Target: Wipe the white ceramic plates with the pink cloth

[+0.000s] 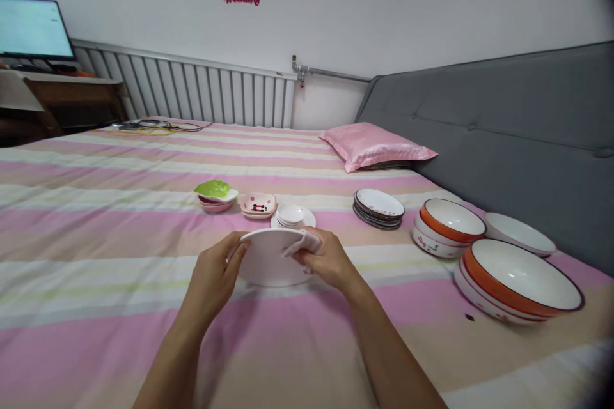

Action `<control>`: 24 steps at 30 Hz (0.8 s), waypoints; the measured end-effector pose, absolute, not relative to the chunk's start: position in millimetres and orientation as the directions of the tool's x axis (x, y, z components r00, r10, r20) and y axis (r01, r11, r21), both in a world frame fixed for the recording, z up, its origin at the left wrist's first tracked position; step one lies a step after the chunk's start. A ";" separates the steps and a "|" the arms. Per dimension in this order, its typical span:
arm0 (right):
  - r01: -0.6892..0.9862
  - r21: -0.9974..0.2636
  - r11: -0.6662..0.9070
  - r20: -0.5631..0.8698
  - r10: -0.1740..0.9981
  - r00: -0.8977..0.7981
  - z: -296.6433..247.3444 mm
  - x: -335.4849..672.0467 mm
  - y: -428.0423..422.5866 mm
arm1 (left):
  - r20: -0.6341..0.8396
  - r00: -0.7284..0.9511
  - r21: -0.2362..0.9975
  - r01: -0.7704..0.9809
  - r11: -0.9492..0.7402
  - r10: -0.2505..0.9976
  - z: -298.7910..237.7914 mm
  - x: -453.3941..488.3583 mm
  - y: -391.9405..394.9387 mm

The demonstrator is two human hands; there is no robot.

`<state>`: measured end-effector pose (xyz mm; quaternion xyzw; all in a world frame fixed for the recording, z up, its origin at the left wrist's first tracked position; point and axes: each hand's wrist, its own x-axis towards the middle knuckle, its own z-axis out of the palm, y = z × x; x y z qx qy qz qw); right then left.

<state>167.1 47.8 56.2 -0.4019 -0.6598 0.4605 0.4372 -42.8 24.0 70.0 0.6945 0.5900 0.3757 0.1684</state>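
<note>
A white plate (268, 262) is held up, tilted on edge, just above or on the striped bed cover in front of me. My left hand (218, 271) grips its left rim, thumb on the near face and fingers behind. At the right rim, my right hand (323, 255) is closed around a pale cloth (306, 243) that presses against the plate's upper edge. Just beyond the plate, small white bowls (290, 214) are stacked on a white saucer (307, 217). Pink patterned dishes (259, 203) lie to their left, beside a stack topped by a green leaf-shaped dish (213, 189).
Dark-edged plates (378, 208) are stacked right of centre. Farther right stand orange-banded bowls (520, 278) and a white bowl (520, 231). A pink pillow (377, 144) rests by the grey headboard (503, 115). Cables (163, 126) lie at the bed's far left.
</note>
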 end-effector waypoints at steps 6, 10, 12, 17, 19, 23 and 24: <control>0.068 -0.984 0.162 0.131 0.935 -0.329 47.6 167.9 52.2 | 0.320 -0.030 0.678 0.706 -0.207 0.947 68.2 -48.7 25.7; 0.065 -0.987 0.146 0.114 0.928 -0.354 45.3 167.9 52.7 | 0.318 -0.089 0.651 0.744 -0.149 0.944 63.9 -51.0 27.9; 0.070 -0.987 0.142 0.106 0.921 -0.376 45.1 167.0 52.1 | 0.304 -0.165 0.661 0.746 -0.083 0.938 63.5 -49.5 27.5; 0.067 -0.984 0.164 0.121 0.898 -0.423 47.0 162.3 48.9 | 0.463 -0.430 0.624 0.779 0.060 0.775 78.5 -39.6 15.9; 0.054 -0.983 0.176 0.136 0.890 -0.434 49.2 159.2 46.9 | 0.477 -0.466 0.645 0.761 0.063 0.745 86.9 -36.2 9.8; 0.023 -0.982 0.185 0.159 0.895 -0.417 55.9 151.4 40.3 | 0.221 -0.364 0.779 0.624 0.061 0.905 90.4 -30.1 3.6; 0.024 -0.980 0.196 0.169 0.894 -0.415 58.0 149.6 38.1 | 0.142 -0.304 0.817 0.574 0.062 0.942 88.6 -27.4 3.2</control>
